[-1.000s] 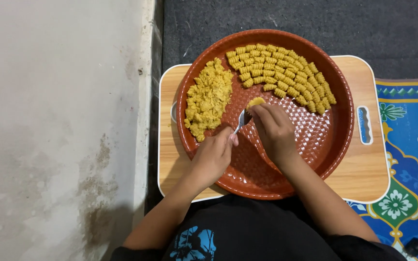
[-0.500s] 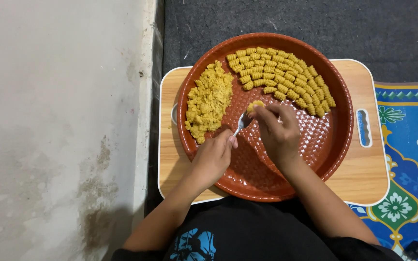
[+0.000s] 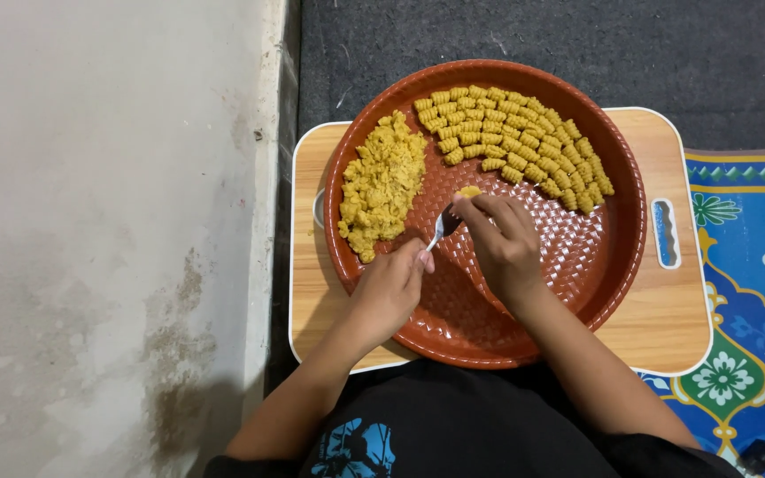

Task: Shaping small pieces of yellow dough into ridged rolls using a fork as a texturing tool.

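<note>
A round reddish-brown tray point(image 3: 613, 265) with a woven pattern rests on a small wooden table point(image 3: 666, 336). A heap of loose yellow dough point(image 3: 382, 186) lies at its left. Several ridged yellow dough rolls point(image 3: 515, 142) form curved rows along its far side. My left hand point(image 3: 391, 292) grips the handle of a metal fork point(image 3: 440, 228) near the tray's middle. My right hand point(image 3: 502, 243) presses a small yellow dough piece point(image 3: 468, 191) against the fork's tines with its fingertips.
A pale stained wall point(image 3: 108, 239) runs along the left. Dark carpet point(image 3: 560, 35) lies beyond the table. A blue floral mat point(image 3: 754, 265) sits at the right. The table has a slot handle point(image 3: 666, 232) on its right side.
My right hand has shifted slightly on the dough piece at the fork. My left hand stays on the fork handle.
</note>
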